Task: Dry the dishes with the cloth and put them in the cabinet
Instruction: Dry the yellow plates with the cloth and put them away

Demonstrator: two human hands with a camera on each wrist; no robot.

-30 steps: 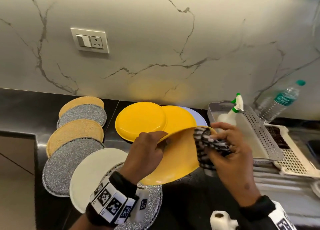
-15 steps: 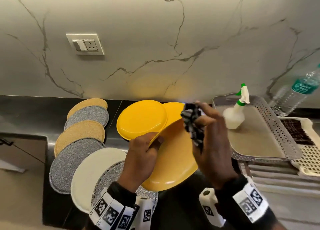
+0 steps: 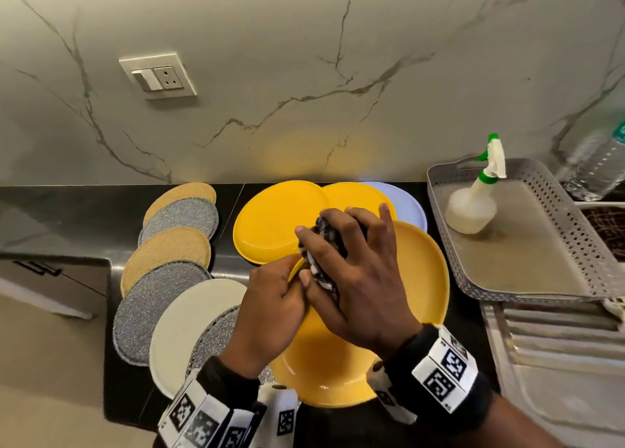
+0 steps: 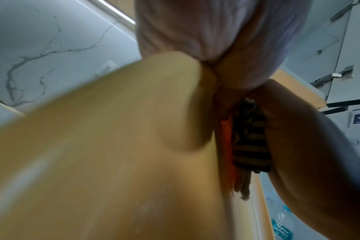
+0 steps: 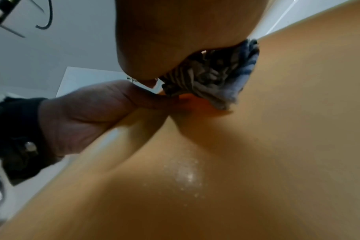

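Note:
A yellow plate [image 3: 419,278] is held tilted above the black counter. My left hand [image 3: 270,309] grips its left rim, thumb on top. My right hand [image 3: 355,272] holds a bunched black-and-white checked cloth [image 3: 324,241] and presses it against the plate's upper face near the left rim. The right wrist view shows the cloth [image 5: 213,78] on the yellow surface [image 5: 277,129], with water droplets [image 5: 187,172] below it. In the left wrist view the cloth [image 4: 250,139] sits between the plate [image 4: 113,154] and my right palm. Two more yellow plates [image 3: 274,221] and a lilac plate [image 3: 406,201] lie behind.
Round placemats [image 3: 169,255] in gold, silver and cream overlap on the counter [image 3: 67,217] at left. A grey perforated tray [image 3: 575,244] with a spray bottle [image 3: 473,204] stands at right, a water bottle [image 3: 598,163] behind it. A steel draining board [image 3: 558,363] lies at lower right.
My right hand has swept the cloth from the plate's far edge down and left, close to my left thumb. The plate has tipped flatter towards me.

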